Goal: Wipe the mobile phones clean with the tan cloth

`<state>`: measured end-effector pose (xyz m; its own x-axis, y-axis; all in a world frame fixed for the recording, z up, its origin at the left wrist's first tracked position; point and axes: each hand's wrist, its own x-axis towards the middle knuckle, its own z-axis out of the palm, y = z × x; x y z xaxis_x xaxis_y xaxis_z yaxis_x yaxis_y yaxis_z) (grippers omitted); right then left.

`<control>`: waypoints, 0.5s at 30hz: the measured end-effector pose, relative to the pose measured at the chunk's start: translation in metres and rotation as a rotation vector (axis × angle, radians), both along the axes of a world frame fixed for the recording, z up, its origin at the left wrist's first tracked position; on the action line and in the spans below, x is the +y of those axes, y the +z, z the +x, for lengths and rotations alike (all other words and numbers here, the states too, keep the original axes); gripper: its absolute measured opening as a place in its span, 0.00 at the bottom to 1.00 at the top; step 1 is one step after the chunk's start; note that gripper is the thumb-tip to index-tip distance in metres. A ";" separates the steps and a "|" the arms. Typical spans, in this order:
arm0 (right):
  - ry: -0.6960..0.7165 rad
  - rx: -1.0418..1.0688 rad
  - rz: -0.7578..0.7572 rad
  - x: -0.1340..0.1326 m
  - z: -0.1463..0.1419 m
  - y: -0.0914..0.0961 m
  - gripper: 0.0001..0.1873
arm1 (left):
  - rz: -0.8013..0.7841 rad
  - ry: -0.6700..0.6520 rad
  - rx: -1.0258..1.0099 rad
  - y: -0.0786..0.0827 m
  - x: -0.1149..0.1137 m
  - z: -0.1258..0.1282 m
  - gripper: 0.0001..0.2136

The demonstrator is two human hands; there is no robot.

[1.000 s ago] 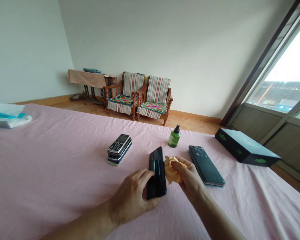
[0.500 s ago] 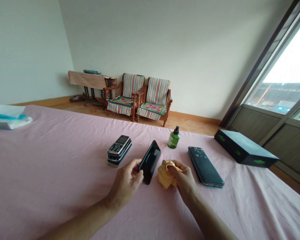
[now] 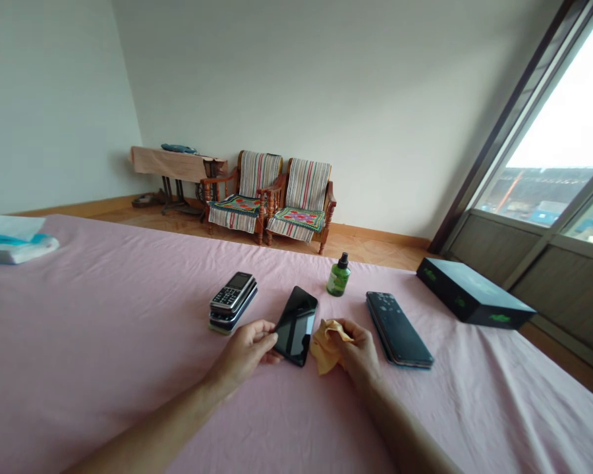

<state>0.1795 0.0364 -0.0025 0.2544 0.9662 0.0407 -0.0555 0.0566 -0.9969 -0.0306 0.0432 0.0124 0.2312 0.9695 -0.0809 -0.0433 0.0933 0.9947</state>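
Observation:
A black smartphone (image 3: 296, 326) is held by its left edge in my left hand (image 3: 250, 349), its glossy screen facing up and reflecting the window. The thumb lies along the edge and the other fingers go underneath. Bunched in my right hand (image 3: 358, 355) is a yellow cloth (image 3: 326, 345), just right of the phone. Left of the phone stands a stack of phones (image 3: 232, 296) with a silver keypad phone on top. To the right, a dark smartphone (image 3: 400, 332) with pale spots at its upper end lies on another one. Behind stands a green spray bottle (image 3: 338, 278) with a black cap.
A pink sheet (image 3: 128, 329) covers the surface. A black box (image 3: 474, 293) with green marks sits at the right edge, a white and blue packet (image 3: 17, 240) at the far left. Beyond are two wooden chairs (image 3: 301, 191) and a cloth-covered table (image 3: 170, 163).
The smartphone has been tilted flatter, so its screen now faces up more. My right hand keeps the cloth bunched beside it. The whole view has shifted slightly.

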 end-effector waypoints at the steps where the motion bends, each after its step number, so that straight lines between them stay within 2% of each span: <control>1: -0.009 -0.020 0.012 -0.001 -0.001 0.000 0.13 | -0.007 -0.004 -0.005 0.001 0.001 -0.001 0.15; 4: -0.047 -0.092 0.060 -0.007 0.000 0.008 0.12 | -0.019 -0.015 -0.010 0.003 0.002 -0.002 0.16; 7: -0.117 -0.171 0.122 -0.012 0.018 0.025 0.13 | -0.024 -0.024 -0.006 0.004 0.003 -0.003 0.17; 11: -0.348 -0.237 0.137 -0.017 0.069 0.043 0.19 | -0.016 -0.030 -0.013 0.007 0.002 -0.003 0.17; 15: -0.643 -0.272 0.090 -0.018 0.125 0.035 0.25 | -0.010 -0.044 -0.013 0.012 -0.002 -0.003 0.18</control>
<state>0.3049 0.0182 0.0323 0.7435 0.6176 0.2565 0.2673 0.0772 -0.9605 -0.0339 0.0408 0.0243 0.2744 0.9576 -0.0873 -0.0524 0.1055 0.9930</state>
